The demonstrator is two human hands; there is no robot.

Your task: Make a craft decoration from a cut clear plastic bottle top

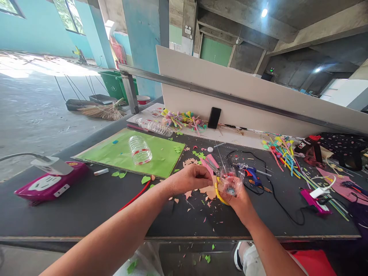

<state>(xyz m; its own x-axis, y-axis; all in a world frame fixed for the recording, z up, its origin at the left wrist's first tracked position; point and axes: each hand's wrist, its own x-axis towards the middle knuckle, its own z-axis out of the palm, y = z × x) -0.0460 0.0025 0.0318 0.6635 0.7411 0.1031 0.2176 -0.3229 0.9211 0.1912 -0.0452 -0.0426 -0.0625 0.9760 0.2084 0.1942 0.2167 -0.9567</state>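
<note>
My right hand [240,197] is wrapped round a clear plastic cup-shaped piece [230,177], which looks like a cut part of a bottle. Close on its left, my left hand [191,178] is closed in a pinch; whatever its fingertips hold is too small to make out. A yellow curved loop [219,195], perhaps a scissors handle, shows between the hands. Just beyond them are metal blades [212,165] by a pink strip [213,159]. Peach paper scraps [188,194] lie scattered under and around both hands.
A clear bottle piece [140,150] lies on a green sheet [100,153], with another bottle [155,127] behind. A blue glue gun [253,177] with a black cord is at right. Power strips [51,182] flank the work area. A phone [214,117] leans against the white board [244,88].
</note>
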